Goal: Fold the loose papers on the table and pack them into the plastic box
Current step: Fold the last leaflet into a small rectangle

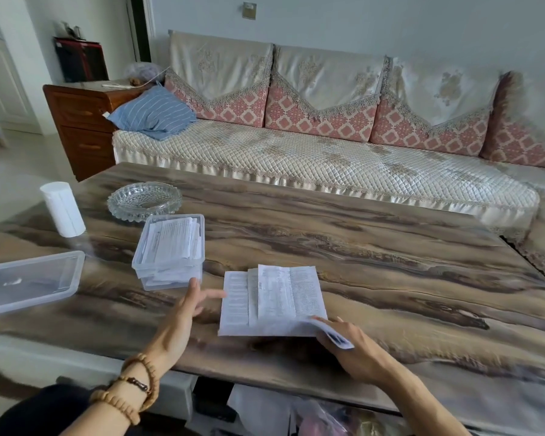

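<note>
A clear plastic box (145,262) stands on the table left of centre, with folded printed papers (173,237) piled inside it. A small stack of loose printed papers (274,300) lies flat near the table's front edge. My right hand (350,347) pinches the stack's near right corner, which is lifted and curled. My left hand (183,313) hovers with fingers spread between the box and the stack's left edge, its fingertips almost at the paper, holding nothing.
The box's clear lid (29,281) lies at the far left of the table (390,262). A white cylinder (63,209) and a glass ashtray (144,200) stand behind the box. A sofa (328,152) runs along the far side.
</note>
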Available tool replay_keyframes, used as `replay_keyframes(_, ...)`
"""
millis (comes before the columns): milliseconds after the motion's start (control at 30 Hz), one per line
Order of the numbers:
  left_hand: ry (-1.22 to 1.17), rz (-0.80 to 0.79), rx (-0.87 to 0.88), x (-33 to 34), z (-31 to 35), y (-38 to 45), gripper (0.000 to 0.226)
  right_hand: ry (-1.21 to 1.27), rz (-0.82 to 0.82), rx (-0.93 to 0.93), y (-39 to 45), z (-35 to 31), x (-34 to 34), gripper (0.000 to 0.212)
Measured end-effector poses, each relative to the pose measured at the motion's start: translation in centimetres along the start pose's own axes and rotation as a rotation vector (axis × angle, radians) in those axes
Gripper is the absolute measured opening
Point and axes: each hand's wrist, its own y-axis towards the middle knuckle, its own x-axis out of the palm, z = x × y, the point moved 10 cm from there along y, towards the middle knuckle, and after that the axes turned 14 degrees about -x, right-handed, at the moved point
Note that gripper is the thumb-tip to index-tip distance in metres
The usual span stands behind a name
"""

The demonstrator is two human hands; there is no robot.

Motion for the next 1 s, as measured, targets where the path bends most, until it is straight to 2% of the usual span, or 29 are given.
replay_keyframes(67, -0.066, -0.189, -0.043, 1.5, -0.5, 0.2, 0.111, 0.08, 0.039, 0.096, 0.2, 0.7, -0.9, 0.026)
replay_keyframes(133, -0.025, -0.291, -0.073, 2.9, -0.3, 0.1, 0.112, 0.092, 0.037, 0.16, 0.5, 1.3, -1.6, 0.028)
replay_keyframes(233, 0.253, -0.335, -0.059, 4.8, 0.4, 0.1, 0.081, 0.054, -0.034, 0.208, 1.9, 1.7, -2.2, 0.039)
replay_keyframes(300, 0.365, -0.22, -0.106, 4.6, -0.1, 1.6, 0.045, 0.03, -0.067, 0.235, 3.2, 1.6, -2.6, 0.034)
replay_keyframes(367, 0.389, -0.071, -0.162, 3.9, -0.4, 3.1, 0.027, 0.062, -0.089, 0.227, 4.9, 1.3, -2.5, 0.022)
replay_keyframes(433, 0.406, 0.019, -0.205, 3.9, -0.6, 4.0, 0.025, 0.034, -0.09, 0.258, 6.3, 1.8, -2.2, 0.018)
replay_keyframes(567, 0.397, 0.14, -0.261, 3.4, -1.1, 5.1, 0.029, -0.141, -0.001, 0.411, 7.7, 3.9, -1.5, 0.036)
replay_keyframes(633, 0.396, 0.17, -0.269, 3.3, -1.5, 5.5, 0.029, -0.225, 0.104, 0.438, 7.6, 3.9, -1.8, 0.039)
replay_keyframes(733, 0.388, 0.199, -0.241, 3.2, -1.3, 5.4, 0.027, -0.306, 0.321, 0.405, 6.6, 3.0, -2.6, 0.028)
replay_keyframes(800, 0.384, 0.216, -0.24, 3.1, -1.3, 5.3, 0.027, -0.335, 0.38, 0.387, 6.3, 2.9, -2.8, 0.023)
replay_keyframes(1000, 0.351, 0.257, -0.263, 2.6, -1.5, 5.6, 0.026, -0.421, 0.252, 0.337, 8.1, 3.4, -2.5, 0.018)
